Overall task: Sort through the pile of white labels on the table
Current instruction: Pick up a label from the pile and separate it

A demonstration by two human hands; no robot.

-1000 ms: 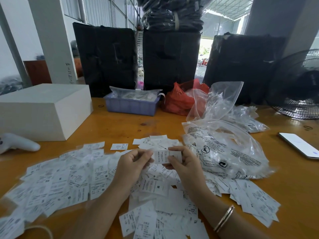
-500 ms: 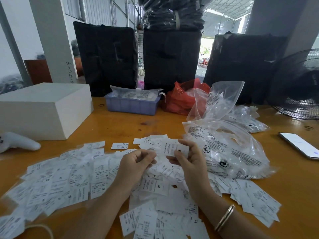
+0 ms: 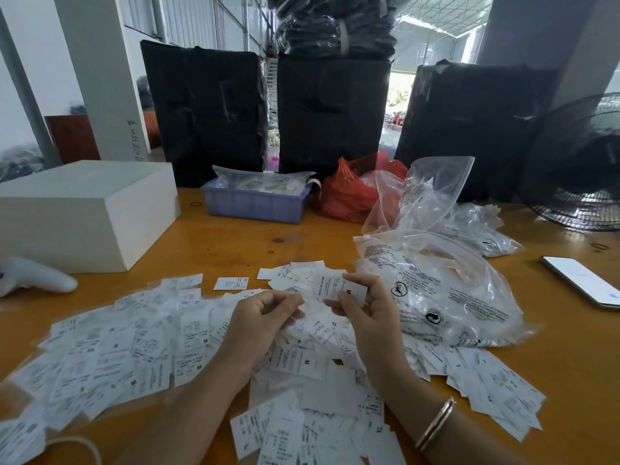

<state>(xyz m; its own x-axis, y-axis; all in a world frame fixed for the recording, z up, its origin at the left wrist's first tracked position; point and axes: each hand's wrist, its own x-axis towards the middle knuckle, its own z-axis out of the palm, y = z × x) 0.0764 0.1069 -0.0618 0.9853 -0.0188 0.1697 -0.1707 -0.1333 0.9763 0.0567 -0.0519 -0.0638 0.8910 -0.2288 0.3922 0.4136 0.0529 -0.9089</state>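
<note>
The right hand (image 3: 365,317) pinches a small stack of labels (image 3: 339,288) between thumb and fingers and holds it above the middle of the pile of white labels (image 3: 208,344), which lies spread over the wooden table (image 3: 235,236) from the left edge to the right. The top label of the stack shows the letter M. The left hand (image 3: 261,320) has its fingers curled inward beside the stack; whether it holds a label or nothing cannot be told, because the fingertips hide it. The first risk is that the thin labels slide out of the pinch, since they are smooth and only one edge of them is held; then they would fall back into the pile and mix again with the other sizes, such as the S and M pieces lying below. A second risk is a wrong reading: many labels lie face down or half covered, so a size letter can easily be mistaken. A third risk comes from the clear plastic bag (image 3: 446,297), which touches the right side of the pile; loose labels may slip under it and be forgotten. The fan (image 3: 583,169) stands at the far right, and if it runs, its air might scatter the light paper.
</note>
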